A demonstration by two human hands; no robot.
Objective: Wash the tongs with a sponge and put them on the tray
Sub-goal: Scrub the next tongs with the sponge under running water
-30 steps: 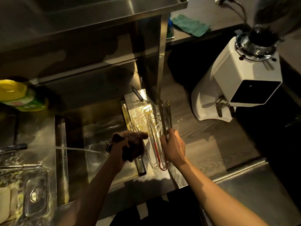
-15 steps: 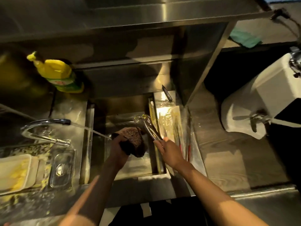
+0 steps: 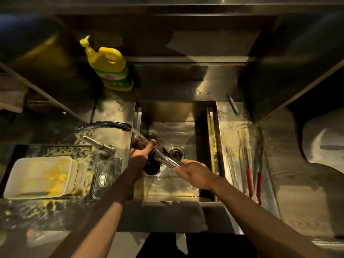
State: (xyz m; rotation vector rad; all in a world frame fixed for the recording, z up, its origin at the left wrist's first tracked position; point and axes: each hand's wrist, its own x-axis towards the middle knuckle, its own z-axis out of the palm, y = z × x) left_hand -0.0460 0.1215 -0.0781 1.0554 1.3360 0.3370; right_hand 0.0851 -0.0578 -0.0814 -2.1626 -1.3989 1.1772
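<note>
Head view over a steel sink. The left hand (image 3: 140, 154) has its fingers curled round a dark sponge (image 3: 151, 167), which is wrapped about the far end of the metal tongs (image 3: 166, 159). The right hand (image 3: 195, 172) pinches the near, handle end of the tongs between thumb and fingers, so that the tongs run slantwise up and to the left, from this hand into the sponge. Both hands and the tongs are over the sink basin (image 3: 178, 127), just beside the drain (image 3: 176, 152). A curved faucet (image 3: 104, 125) reaches in from the left; its water stream (image 3: 138, 134) falls onto the sponge at the left hand. To the right of the basin lies the tray (image 3: 229, 131), wet and streaked with yellow, holding red-handled utensils (image 3: 249, 180) laid lengthwise; the tongs being washed are well apart from it. A dark, slender item (image 3: 233, 105) lies at the tray's far end; its kind cannot be told. Left of the faucet stand a white container (image 3: 28, 175) smeared with yellow residue and, just beside it, a clear lid (image 3: 106, 175), both on a spattered counter. A yellow detergent bottle (image 3: 111, 69) stands behind the faucet. A white appliance (image 3: 323, 142) is partly in view at the right edge.
</note>
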